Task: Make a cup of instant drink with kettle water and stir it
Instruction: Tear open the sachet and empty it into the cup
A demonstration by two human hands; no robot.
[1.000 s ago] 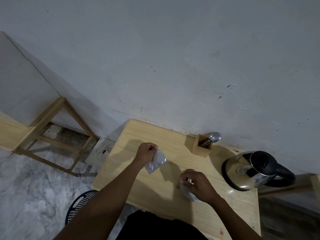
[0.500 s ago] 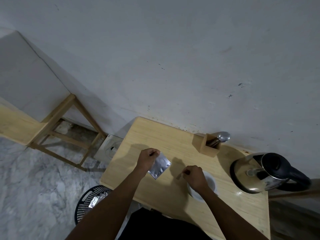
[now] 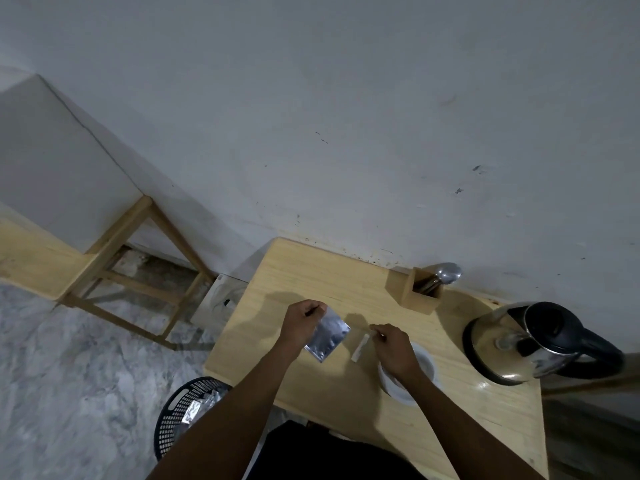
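Two hands: left hand (image 3: 302, 323) pinches a silver sachet (image 3: 327, 338), right hand (image 3: 393, 348) pinches what looks like its torn strip (image 3: 360, 347); no writing legible.

I see a scuffed pale grey plaster wall (image 3: 346, 116) filling the upper frame. Lower left lies grey marbled floor (image 3: 69, 375), with a light wooden frame stand (image 3: 138, 268) against the wall.
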